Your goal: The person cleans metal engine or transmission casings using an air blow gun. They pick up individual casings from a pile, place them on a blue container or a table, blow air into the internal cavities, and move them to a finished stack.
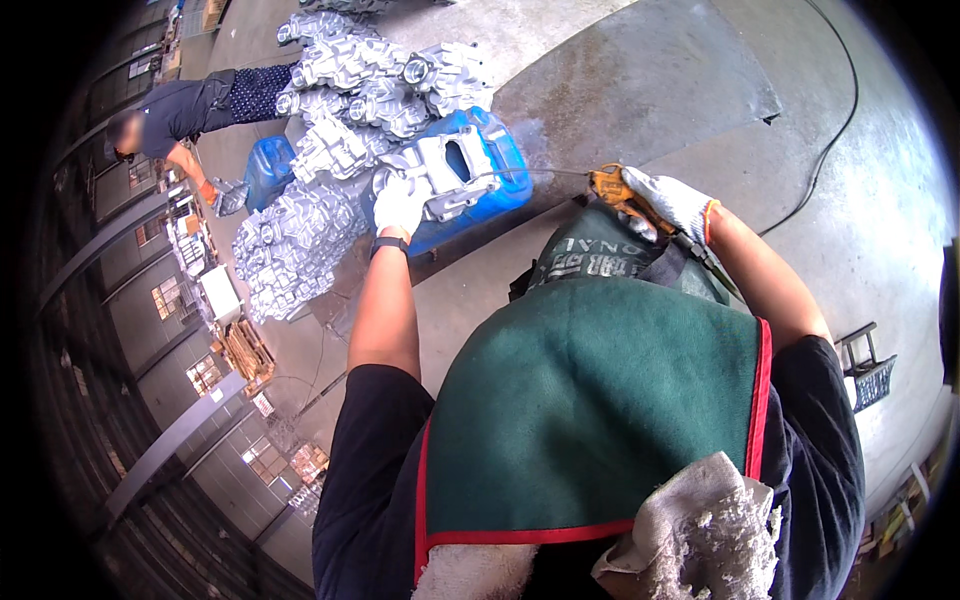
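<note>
My left hand [398, 207], in a white glove, grips the near left edge of a silvery metal casting [425, 160] that has a wide rectangular opening. The casting rests on a blue plastic drum [513, 165] lying on its side. My right hand [672, 203], also gloved, is wrapped round a yellow air grinder [610, 187]. From the grinder a long thin shaft reaches left to the casting's opening; whether its tip touches the metal I cannot tell. A hose [715, 265] runs from the grinder's rear under my right forearm.
Many similar castings [300, 235] are piled to the left and beyond the drum. At the far left a co-worker [185, 115] holds a casting beside another blue drum [268, 172]. A black cable [835, 145] curves over the floor at right. A green apron [590, 400] covers my front.
</note>
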### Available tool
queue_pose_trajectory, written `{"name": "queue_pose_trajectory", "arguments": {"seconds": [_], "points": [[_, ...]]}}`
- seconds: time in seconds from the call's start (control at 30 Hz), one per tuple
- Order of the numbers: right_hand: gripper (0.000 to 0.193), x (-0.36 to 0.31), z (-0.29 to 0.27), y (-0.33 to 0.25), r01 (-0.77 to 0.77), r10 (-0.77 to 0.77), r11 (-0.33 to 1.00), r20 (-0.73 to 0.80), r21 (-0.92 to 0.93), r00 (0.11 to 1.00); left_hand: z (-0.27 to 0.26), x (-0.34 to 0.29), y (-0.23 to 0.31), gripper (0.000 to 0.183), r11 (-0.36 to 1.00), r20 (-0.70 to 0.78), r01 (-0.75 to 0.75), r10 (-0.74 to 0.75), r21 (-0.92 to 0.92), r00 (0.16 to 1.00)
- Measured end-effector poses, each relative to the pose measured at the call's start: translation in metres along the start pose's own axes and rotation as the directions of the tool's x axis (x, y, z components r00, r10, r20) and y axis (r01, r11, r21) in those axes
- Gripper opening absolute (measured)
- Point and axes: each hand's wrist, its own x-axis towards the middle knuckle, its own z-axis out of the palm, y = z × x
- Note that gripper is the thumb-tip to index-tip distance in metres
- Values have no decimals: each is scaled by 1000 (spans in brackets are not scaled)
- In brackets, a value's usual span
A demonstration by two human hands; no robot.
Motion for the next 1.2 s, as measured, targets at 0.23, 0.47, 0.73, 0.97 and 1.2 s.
{"name": "queue_pose_trajectory", "arguments": {"seconds": [0.23,0.47,0.73,0.97,1.2], "points": [[56,-5,15,-12,-119,111,989,-92,-88,990,3,1,-1,62,1000,-29,-10,10,-7,1000],[60,-5,7,-17,-57,46,993,-108,-100,993,-8,-8,11,60,1000,-6,3,-3,-4,1000],[61,1,15,-27,-55,39,994,-156,-97,987,-2,-8,3,57,1000,-30,7,-7,-19,1000],[70,27,35,-34,120,-176,920,-120,-372,977,-9,-11,12,61,1000,-24,17,-18,-22,1000],[66,28,25,-33,234,-411,730,-138,-643,901,-16,-15,19,62,998,9,45,-45,-40,999]]}}
